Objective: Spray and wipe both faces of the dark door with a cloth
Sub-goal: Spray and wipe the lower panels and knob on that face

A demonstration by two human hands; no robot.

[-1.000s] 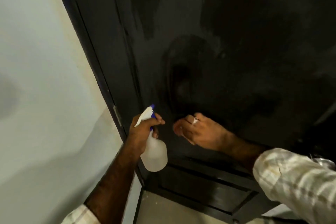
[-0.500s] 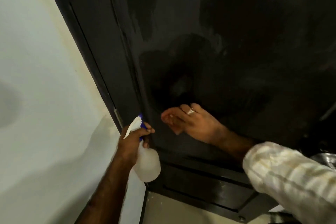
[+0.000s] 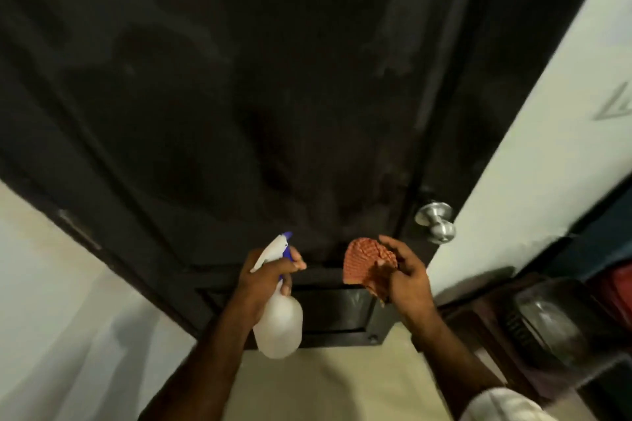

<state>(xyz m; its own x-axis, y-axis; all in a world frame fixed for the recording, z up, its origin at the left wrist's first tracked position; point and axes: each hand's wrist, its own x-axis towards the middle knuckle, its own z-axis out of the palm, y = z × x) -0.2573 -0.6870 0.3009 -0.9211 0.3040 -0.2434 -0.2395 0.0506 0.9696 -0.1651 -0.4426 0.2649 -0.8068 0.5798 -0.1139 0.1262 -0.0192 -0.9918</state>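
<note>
The left hand (image 3: 263,278) is gripping the spray bottle (image 3: 278,321); the right hand (image 3: 407,278) is holding the cloth (image 3: 362,260) near the door (image 3: 239,96).

You have a single head-worn view, looking forward and steeply down, close to the dark door (image 3: 239,96), which fills most of the frame. Pale floor (image 3: 325,383) lies at the bottom edge.

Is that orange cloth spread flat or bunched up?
Bunched up: the orange checked cloth sits crumpled in the right hand, its folds gathered and held off the dark door.
</note>
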